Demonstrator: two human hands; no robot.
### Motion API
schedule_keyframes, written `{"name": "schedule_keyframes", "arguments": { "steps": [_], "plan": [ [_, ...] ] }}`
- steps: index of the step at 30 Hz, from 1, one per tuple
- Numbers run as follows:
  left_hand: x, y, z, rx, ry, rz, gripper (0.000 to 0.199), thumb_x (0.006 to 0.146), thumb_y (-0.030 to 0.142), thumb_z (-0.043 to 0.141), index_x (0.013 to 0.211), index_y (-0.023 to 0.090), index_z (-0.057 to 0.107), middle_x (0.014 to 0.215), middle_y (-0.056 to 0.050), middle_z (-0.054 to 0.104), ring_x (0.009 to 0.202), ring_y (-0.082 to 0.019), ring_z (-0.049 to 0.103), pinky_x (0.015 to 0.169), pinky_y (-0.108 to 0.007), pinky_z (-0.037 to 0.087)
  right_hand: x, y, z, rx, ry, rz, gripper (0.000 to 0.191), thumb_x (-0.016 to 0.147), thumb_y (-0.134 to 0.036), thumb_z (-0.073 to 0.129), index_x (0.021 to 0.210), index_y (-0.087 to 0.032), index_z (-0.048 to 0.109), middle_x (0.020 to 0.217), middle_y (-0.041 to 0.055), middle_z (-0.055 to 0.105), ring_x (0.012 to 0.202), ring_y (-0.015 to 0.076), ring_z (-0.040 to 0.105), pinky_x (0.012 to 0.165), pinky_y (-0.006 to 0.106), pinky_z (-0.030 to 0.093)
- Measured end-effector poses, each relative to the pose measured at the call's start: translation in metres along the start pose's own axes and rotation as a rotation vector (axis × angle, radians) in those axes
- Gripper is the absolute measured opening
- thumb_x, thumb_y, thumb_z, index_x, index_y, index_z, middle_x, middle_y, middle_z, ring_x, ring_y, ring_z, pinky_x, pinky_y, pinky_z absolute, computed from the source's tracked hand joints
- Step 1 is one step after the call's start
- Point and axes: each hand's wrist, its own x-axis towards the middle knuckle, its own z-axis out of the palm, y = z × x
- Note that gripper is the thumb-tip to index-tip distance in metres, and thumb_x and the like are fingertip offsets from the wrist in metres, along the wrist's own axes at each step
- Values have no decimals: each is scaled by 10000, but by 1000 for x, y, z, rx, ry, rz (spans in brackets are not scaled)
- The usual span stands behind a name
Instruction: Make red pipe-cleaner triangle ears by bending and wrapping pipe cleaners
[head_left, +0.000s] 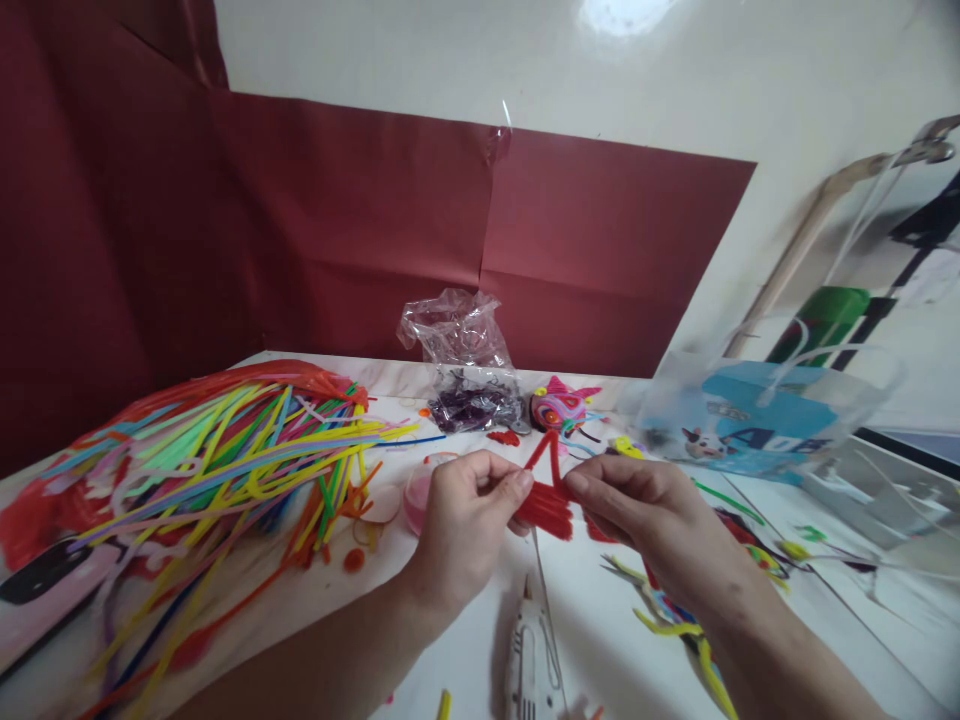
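Red pipe cleaners (546, 508) are held up between my two hands, with several strands side by side and one bent into a pointed loop above. My left hand (469, 520) pinches their left side between thumb and fingers. On the right, my right hand (637, 505) grips the loop's other end with thumb and forefinger. Below them a white glue gun (531, 660) lies on the table, its nozzle pointing away from me. The lower fingers of both hands are partly hidden.
A big heap of coloured pipe cleaners (277, 440) covers the table's left. At the back stand a clear plastic bag (469, 350) with dark contents and a pink craft figure (564, 405). A see-through carry bag (750, 410) stands right. Yellow-handled scissors (667, 625) lie under my right arm.
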Motion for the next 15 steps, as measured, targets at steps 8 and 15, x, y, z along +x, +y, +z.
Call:
{"name": "schedule_keyframes", "arguments": {
  "steps": [8, 15],
  "plan": [
    [4, -3, -1, -27, -70, -45, 254, 746, 354, 585, 625, 131, 592, 544, -14, 603, 493, -126, 559, 486, -236, 457, -1, -5, -1, -49, -39, 4, 367, 657, -475, 674, 530, -142, 588, 456, -44, 409, 437, 79, 278, 407, 219, 204],
    [3, -1, -1, 48, -70, 4, 145, 715, 263, 618, 660, 134, 584, 581, -19, 616, 538, -124, 553, 522, -227, 414, -2, -2, -1, -49, -19, 22, 349, 653, -452, 686, 532, -148, 563, 447, -61, 374, 437, 74, 245, 410, 218, 168]
  ]
}}
